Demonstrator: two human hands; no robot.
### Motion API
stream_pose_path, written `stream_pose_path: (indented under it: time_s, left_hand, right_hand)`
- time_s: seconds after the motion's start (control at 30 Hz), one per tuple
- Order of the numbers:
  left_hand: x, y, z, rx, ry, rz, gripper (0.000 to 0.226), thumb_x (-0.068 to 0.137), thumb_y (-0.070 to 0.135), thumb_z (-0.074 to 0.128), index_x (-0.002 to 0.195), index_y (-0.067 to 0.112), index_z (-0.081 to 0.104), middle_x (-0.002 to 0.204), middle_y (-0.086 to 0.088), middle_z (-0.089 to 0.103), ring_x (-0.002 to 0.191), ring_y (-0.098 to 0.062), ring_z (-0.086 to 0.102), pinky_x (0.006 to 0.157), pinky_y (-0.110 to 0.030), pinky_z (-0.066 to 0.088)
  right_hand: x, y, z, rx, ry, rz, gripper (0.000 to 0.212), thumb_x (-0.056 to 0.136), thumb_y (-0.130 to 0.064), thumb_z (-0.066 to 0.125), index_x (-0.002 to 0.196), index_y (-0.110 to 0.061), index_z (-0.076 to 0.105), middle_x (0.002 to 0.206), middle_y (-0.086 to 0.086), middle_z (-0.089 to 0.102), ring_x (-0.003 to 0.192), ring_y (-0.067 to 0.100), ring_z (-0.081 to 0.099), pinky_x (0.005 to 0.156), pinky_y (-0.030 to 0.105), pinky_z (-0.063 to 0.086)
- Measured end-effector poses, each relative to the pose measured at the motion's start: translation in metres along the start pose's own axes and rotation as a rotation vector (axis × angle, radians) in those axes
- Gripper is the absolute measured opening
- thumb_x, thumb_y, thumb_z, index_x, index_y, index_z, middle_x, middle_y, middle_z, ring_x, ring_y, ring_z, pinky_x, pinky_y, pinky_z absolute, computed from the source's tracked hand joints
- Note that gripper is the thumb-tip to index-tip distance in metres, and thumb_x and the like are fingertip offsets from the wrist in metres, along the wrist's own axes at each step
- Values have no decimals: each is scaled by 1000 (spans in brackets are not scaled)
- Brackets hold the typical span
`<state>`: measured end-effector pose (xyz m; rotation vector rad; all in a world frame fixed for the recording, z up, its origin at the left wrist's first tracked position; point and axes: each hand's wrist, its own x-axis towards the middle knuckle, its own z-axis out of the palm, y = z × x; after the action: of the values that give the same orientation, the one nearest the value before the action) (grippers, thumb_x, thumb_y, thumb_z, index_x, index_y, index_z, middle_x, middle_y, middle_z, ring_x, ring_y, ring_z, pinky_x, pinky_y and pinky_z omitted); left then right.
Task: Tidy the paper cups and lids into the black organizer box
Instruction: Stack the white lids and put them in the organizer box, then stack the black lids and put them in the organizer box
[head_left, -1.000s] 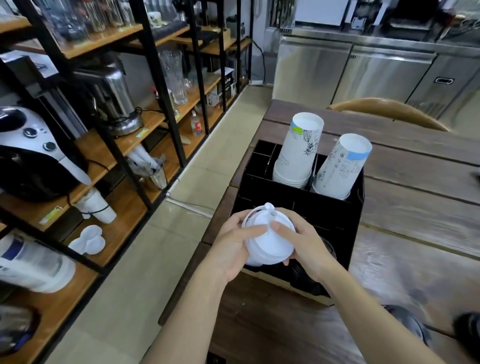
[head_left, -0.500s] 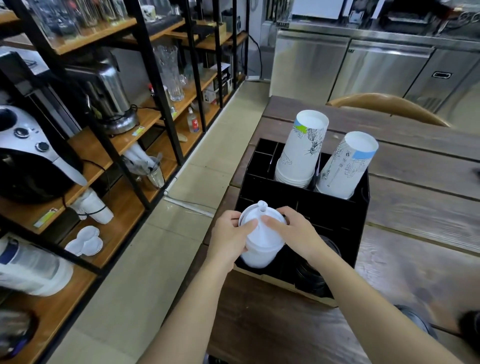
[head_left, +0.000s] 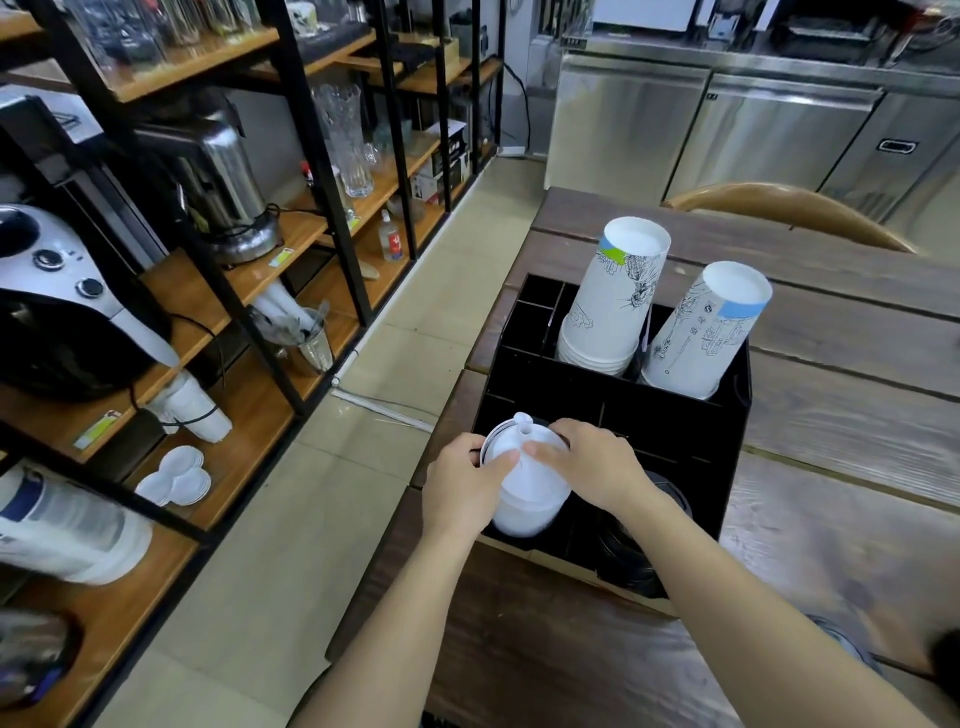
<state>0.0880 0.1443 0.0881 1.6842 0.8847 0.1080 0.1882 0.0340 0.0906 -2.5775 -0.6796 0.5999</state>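
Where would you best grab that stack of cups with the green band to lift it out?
Probably around the paper wall of the green-band cup stack, above the organizer box rim, coming from above and the left. It stands bottom-up, narrowing upward, tilted slightly. The blue-band cup stack crowds its right side.

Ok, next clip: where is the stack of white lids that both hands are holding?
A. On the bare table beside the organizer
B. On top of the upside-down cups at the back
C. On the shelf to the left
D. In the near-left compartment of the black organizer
D: the left hand and right hand grip the white lids as they sit down in the near-left compartment of the black organizer.
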Motion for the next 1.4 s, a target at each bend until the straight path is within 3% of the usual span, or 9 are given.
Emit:
stream_pose_path:
  time_s: [0.3,0.4,0.5,0.6,0.73,0.9,1.13,1.27,1.4]
  left_hand:
    - [-2,6,-1,223,9,44,33,87,35,58,114,16,57,114,-4,65,103,-25,60,88,-42,51]
    - [-10,20,3,315,137,136,43,90,33,54,130,18,49,133,-3,54,118,-24,52,89,-36,46]
    - [-25,40,19,329,212,378,45,91,33,53,133,19,46,137,-2,50,124,-21,46,97,-37,42]
    - [-47,55,52,344,125,599,46,91,32,54,135,18,47,137,1,51,127,-16,42,101,-27,34]
    - [-79,51,111,365,-208,696,47,91,33,53,135,17,46,136,1,50,126,-15,44,105,-26,34]
    - [-105,17,173,515,-564,521,58,92,40,50,144,20,32,147,1,38,136,-18,35,107,-29,32]
    - [-113,-9,214,481,-681,118,67,90,42,54,145,17,26,151,-3,27,133,-23,36,98,-32,35]
    - [-108,-10,230,358,-663,-56,66,90,32,59,145,16,27,153,-4,29,133,-27,38,106,-44,40]
    - [-112,-9,243,238,-632,-186,61,91,19,59,144,15,30,151,-4,35,125,-26,45,89,-41,48]
  right_hand:
    - [-9,-1,-7,65,8,-23,51,90,-53,47,118,-11,53,102,6,62,99,26,60,87,40,47]
    - [-19,3,-24,163,195,-54,56,91,-50,48,133,-13,47,124,6,61,113,24,57,99,43,44]
    - [-32,22,-43,266,382,-44,43,91,-42,53,125,-15,56,106,0,65,100,19,61,89,37,49]
    - [-50,57,-53,262,503,24,36,91,-36,55,120,-15,59,98,-2,63,92,17,60,79,32,48]
    - [-83,111,-54,261,571,173,36,91,-33,57,122,-15,58,110,5,65,96,18,58,79,31,45]
    - [-138,171,-38,230,568,420,39,92,-33,55,122,-7,57,110,11,63,104,26,58,80,32,41]
    - [-194,222,-3,468,459,707,52,87,-36,61,121,3,54,121,21,55,111,32,53,90,39,42]
    - [-201,238,13,582,322,785,44,82,-43,66,76,0,57,84,18,53,81,24,54,76,39,41]
    - [-196,240,24,531,245,734,47,80,-45,66,112,-11,63,131,10,42,127,28,37,107,41,34]
